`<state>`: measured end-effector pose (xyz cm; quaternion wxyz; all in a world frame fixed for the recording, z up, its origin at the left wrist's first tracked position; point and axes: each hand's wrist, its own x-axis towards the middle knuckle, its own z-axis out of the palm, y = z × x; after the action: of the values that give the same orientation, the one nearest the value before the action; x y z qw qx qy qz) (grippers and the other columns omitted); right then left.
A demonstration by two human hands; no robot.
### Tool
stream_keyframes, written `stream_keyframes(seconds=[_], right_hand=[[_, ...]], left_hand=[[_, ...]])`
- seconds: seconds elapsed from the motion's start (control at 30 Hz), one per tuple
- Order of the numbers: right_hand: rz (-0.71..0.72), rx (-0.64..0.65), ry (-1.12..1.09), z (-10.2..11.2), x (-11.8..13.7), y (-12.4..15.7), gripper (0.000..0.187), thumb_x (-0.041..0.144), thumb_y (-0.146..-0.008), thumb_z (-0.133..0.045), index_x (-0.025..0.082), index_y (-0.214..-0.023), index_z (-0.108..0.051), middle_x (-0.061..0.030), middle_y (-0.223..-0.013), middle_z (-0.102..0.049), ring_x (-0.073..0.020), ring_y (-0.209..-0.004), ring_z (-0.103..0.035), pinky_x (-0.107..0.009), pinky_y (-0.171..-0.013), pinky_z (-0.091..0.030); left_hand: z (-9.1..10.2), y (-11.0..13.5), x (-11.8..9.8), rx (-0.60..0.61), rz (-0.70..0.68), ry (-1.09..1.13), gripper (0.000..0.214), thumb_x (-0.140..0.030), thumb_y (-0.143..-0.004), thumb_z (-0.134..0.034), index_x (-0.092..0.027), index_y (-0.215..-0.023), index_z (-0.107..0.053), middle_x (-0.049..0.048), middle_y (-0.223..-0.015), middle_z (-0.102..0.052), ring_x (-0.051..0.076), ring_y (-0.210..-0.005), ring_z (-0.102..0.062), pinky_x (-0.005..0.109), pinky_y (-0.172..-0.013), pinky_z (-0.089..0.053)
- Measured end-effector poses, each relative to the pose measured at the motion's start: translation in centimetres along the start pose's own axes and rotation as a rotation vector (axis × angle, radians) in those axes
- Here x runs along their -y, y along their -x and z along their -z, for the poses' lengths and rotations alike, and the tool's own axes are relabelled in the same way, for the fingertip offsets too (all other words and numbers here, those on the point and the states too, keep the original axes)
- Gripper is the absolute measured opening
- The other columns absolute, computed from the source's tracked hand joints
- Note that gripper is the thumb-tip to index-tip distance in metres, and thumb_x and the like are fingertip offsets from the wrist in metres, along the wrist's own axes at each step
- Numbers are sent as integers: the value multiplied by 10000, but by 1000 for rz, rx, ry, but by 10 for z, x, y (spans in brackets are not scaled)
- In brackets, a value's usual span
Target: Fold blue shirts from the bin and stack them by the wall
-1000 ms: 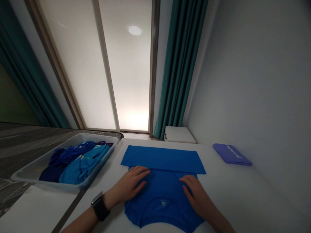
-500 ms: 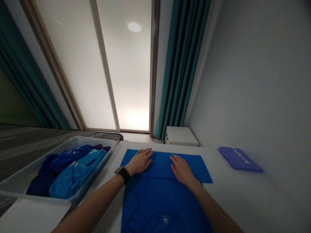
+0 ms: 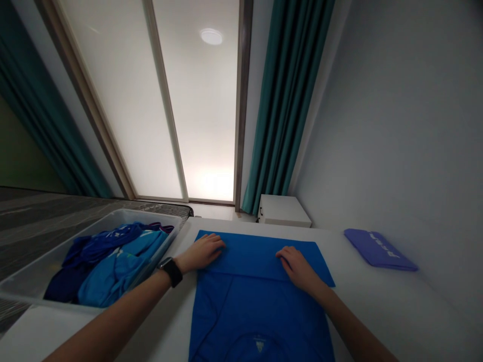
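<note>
A bright blue shirt [image 3: 256,311] lies flat on the white table [image 3: 377,311] in front of me, its far end folded back into a band [image 3: 252,254]. My left hand [image 3: 202,251], with a dark watch [image 3: 170,271] on the wrist, rests on the left end of that band with its fingers curled onto the cloth. My right hand [image 3: 298,266] sits near the band's right end, its fingers also bent down and closed on the fabric.
A clear plastic bin [image 3: 22,289] with several blue garments stands at the left. A folded purple garment [image 3: 379,250] lies at the right by the wall. Beyond the table are a small white cabinet [image 3: 283,217], teal curtains [image 3: 287,100] and a frosted sliding door.
Both hands slid forward from the shirt's body onto the folded band, lay flat there, then moved apart toward its ends and curled their fingers. The view shifted forward.
</note>
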<state>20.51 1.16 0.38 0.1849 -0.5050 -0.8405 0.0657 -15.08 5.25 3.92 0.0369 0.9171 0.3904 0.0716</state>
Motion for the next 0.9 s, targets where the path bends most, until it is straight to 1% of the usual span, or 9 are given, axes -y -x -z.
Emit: stream_keyframes(seconds=[0.07, 0.2, 0.27, 0.37, 0.53, 0.67, 0.77, 0.83, 0.9], right_hand=[[-65, 4, 39, 5, -21, -9, 352, 124, -939, -331, 179, -1135, -618, -106, -1128, -634, -224, -1073, -564, -371, -942, -429], [-212, 74, 154, 11, -65, -21, 384, 135, -920, -376, 184, -1225, -603, -115, -1248, -610, -234, -1168, -533, -372, -1017, -383], [-254, 95, 173, 11, -81, -22, 371, 171, -912, -426, 190, -1236, -605, -119, -1260, -609, -253, -1176, -533, -388, -1010, -385], [-307, 128, 188, 13, -98, -23, 353, 202, -894, -474, 217, -1215, -621, -106, -1232, -622, -253, -1154, -550, -384, -984, -393], [-376, 177, 191, 20, -112, -28, 270, 228, -846, -521, 218, -1074, -665, -97, -1079, -647, -261, -1064, -569, -384, -902, -407], [-363, 219, 158, 27, -113, -32, 186, 212, -798, -545, 199, -947, -656, -91, -1046, -643, -241, -1020, -570, -346, -865, -408], [-343, 246, 110, 31, -115, -33, 194, 213, -819, -514, 215, -969, -636, -70, -1041, -666, -220, -1003, -588, -336, -870, -412], [-343, 262, 83, 33, -118, -33, 226, 225, -823, -519, 225, -1018, -635, -69, -1080, -678, -226, -1032, -596, -351, -895, -414], [-353, 273, 66, 34, -124, -31, 240, 244, -807, -556, 236, -1030, -646, -72, -1123, -680, -244, -1077, -593, -371, -924, -412]], left_hand=[[4, -9, 22, -2, 91, -26, 351, -174, -944, -443, -213, -1276, -550, 91, -1222, -608, 256, -1129, -557, 401, -976, -424], [9, -26, 59, 163, 173, -56, 418, -205, -904, -526, -200, -1321, -548, 122, -1320, -580, 287, -1204, -543, 438, -1036, -405], [9, -32, 68, 210, 179, -54, 427, -235, -867, -585, -220, -1294, -576, 111, -1303, -592, 286, -1188, -562, 436, -1042, -405], [9, -36, 74, 212, 196, -39, 373, -266, -853, -589, -241, -1225, -617, 89, -1233, -625, 262, -1149, -589, 400, -1022, -420], [12, -43, 83, 245, 234, 16, 258, -271, -826, -557, -218, -1055, -664, 58, -1013, -660, 213, -953, -641, 300, -850, -482], [15, -47, 91, 300, 238, 48, 217, -265, -759, -586, -182, -941, -672, 61, -988, -666, 195, -859, -642, 266, -753, -484], [18, -49, 95, 334, 258, 69, 259, -254, -733, -586, -186, -967, -674, 53, -961, -686, 196, -848, -642, 260, -725, -478], [19, -49, 97, 349, 267, 86, 292, -267, -743, -577, -195, -1009, -676, 49, -959, -695, 194, -847, -643, 258, -721, -473], [21, -47, 99, 362, 268, 105, 272, -295, -761, -570, -203, -989, -686, 40, -947, -701, 188, -840, -644, 254, -726, -468]])
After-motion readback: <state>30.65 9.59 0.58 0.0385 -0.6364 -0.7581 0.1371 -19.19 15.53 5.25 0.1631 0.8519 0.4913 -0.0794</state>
